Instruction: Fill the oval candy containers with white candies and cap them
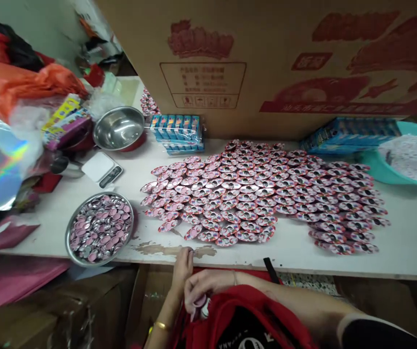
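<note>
My left hand [182, 265] is at the table's front edge, its fingers pinched together. What they hold, if anything, is too small to make out. My right hand [211, 282] is curled above my lap, just right of the left wrist. Under its fingertips show a pink round disc [200, 301] and a silver one, seemingly held against the red apron [244, 300]. A steel bowl [68, 237] at the left is full of similar small pink and silver discs. Beyond my hands, rows of oval printed pieces [230, 203] with dark centres cover the table's middle.
A white kitchen scale [101, 168] and an empty-looking steel basin [119, 128] stand at the back left. Blue shrink-wrapped packs [177, 131] sit against a large carton [208, 63]. At the right is a turquoise basin [382, 169] of white pieces. A black strap [271, 270] hangs over the front edge.
</note>
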Available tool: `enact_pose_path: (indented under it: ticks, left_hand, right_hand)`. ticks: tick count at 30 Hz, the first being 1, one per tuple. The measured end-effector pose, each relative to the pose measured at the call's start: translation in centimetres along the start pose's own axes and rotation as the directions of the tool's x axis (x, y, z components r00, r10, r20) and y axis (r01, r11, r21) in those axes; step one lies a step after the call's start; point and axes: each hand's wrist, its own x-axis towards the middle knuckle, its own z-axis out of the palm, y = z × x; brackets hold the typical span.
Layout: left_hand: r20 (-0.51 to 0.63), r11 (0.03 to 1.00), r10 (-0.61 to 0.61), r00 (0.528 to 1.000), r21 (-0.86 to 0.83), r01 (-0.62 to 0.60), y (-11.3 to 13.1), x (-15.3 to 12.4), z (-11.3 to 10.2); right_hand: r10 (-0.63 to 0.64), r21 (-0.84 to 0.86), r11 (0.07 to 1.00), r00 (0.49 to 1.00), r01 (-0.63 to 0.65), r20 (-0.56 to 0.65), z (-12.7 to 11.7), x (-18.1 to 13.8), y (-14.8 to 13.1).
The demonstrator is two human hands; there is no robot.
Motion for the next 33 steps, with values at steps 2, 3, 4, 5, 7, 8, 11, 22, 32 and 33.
enact_pose_path:
  ticks: [2,3,4,5,7,8,11,22,32,33]
  left_hand:
    - [-0.067,1.0,0.027,0.997,-0.011,-0.028,2.0,0.0,1.3]
    - [-0.101,0.999,0.032,0.994,-0.016,-0.034,3.2,0.5,1.7]
    - [-0.136,0.999,0.033,0.99,-0.022,-0.036,4.4,1.2,2.0]
    - [-0.171,0.999,0.033,0.985,-0.025,-0.037,5.7,2.3,2.1]
    - [-0.23,0.999,0.034,0.973,-0.017,-0.039,8.3,5.2,1.7]
    - [-0.252,0.999,0.036,0.967,-0.004,-0.038,9.6,6.9,1.4]
    - [-0.285,0.998,0.036,0.958,0.067,-0.018,12.8,12.6,0.5]
    - [-0.167,0.886,-0.077,0.983,0.44,0.144,17.1,23.3,0.3]
    - [-0.049,0.767,-0.167,0.985,0.622,0.161,18.4,24.7,0.0]
    - [-0.048,0.77,-0.168,0.985,0.618,0.162,18.7,24.6,-0.1]
  right_hand:
    - [0.04,-0.05,0.998,0.998,-0.038,0.042,-1.1,-3.3,0.4]
    - [0.057,-0.08,0.995,0.997,-0.053,0.055,-1.5,-4.6,0.5]
    - [0.071,-0.107,0.992,0.995,-0.064,0.064,-1.8,-5.7,0.5]
    - [0.077,-0.121,0.99,0.995,-0.069,0.066,-2.0,-6.5,0.5]
    - [0.062,-0.098,0.993,0.997,-0.058,0.038,-2.3,-7.6,0.3]
    - [0.043,-0.07,0.997,0.999,-0.042,0.011,-2.4,-7.9,0.1]
    - [-0.021,0.067,0.997,0.995,0.027,-0.101,-3.2,-8.3,-0.8]
    - [-0.296,0.292,0.821,0.804,0.49,-0.516,-10.1,-7.8,-8.2]
    - [-0.422,0.165,0.772,0.69,0.613,-0.588,-13.6,-6.6,-12.4]
    - [-0.431,0.153,0.77,0.682,0.619,-0.591,-13.8,-6.5,-12.7]
